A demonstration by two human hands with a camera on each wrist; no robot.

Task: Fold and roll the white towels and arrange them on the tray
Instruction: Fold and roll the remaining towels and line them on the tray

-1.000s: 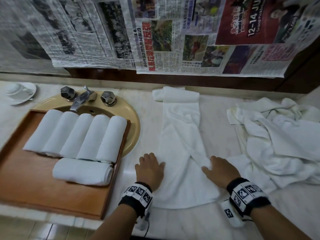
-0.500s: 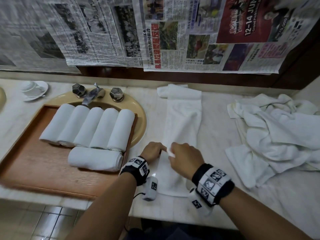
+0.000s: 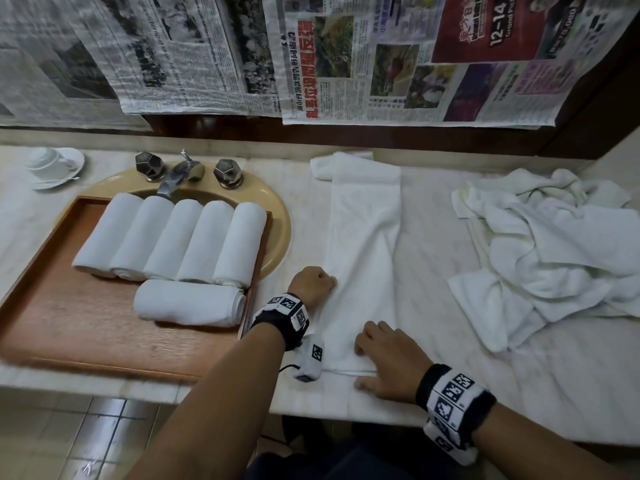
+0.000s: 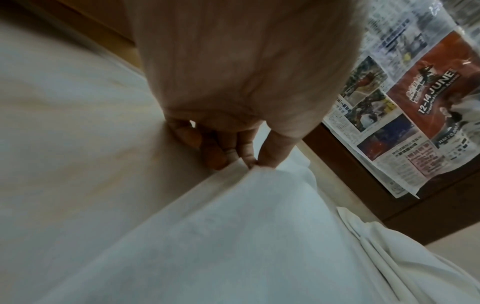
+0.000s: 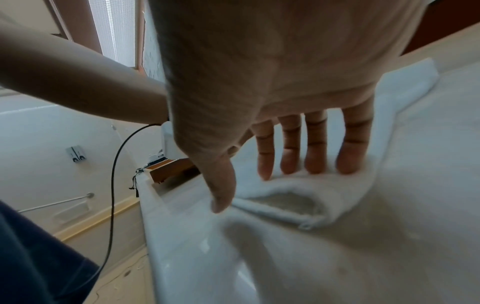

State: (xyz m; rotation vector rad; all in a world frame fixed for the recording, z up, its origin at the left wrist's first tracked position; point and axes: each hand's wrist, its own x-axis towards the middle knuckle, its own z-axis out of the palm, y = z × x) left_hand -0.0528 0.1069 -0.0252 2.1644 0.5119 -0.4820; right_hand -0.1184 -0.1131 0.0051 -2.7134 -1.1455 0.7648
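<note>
My left hand [image 3: 313,285] pinches the long edge of the white terry towel folded into a narrow strip [image 3: 363,258], thumb against fingers, to keep that edge straight. Nearer me, my right hand [image 3: 384,362] lies flat with straight fingers on the strip's near end, likely pinning it before rolling. Left of both hands, the brown wooden tray [image 3: 69,327] carries six rolled white towels [image 3: 173,240]. To my right waits a crumpled pile of white towels [image 3: 554,247].

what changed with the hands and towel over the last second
Both hands met mid-towel half a second ago, then parted. The left hand now pinches the folded towel at its left edge; the right hand came back to press its near end flat. The six rolled towels on the tray stayed put.
</note>
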